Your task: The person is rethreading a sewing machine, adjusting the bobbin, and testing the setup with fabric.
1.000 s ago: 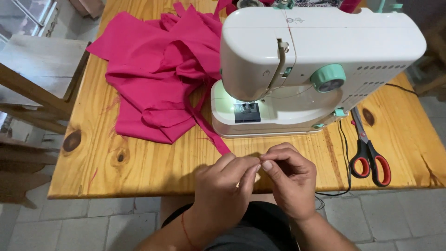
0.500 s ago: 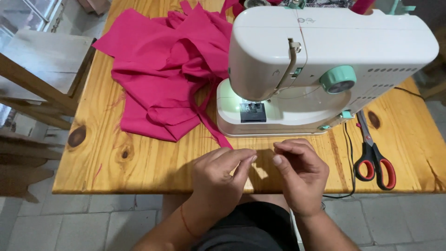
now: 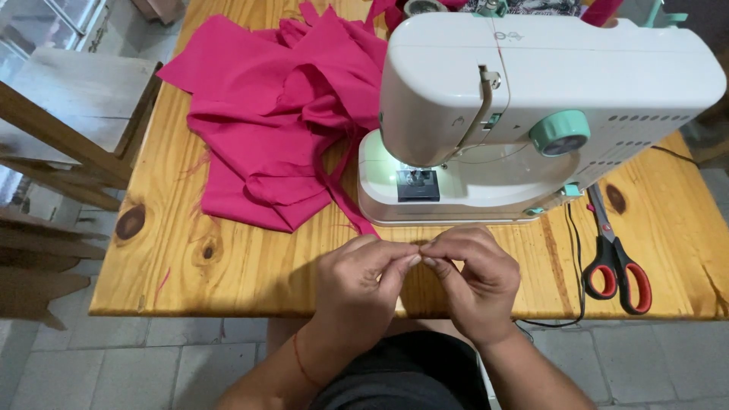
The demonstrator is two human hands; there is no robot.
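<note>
Both hands meet at the near edge of the wooden table, just in front of the white sewing machine: the left hand and right hand each pinch fingertips together as if gripping something very fine, probably thread, though it is too small to make out. This looks like thread handling before sewing. Red-handled scissors lie to the right, and pink fabric is heaped at the far left.

Whatever the pinched fingertips hold is too small; machine top cropped.
</note>
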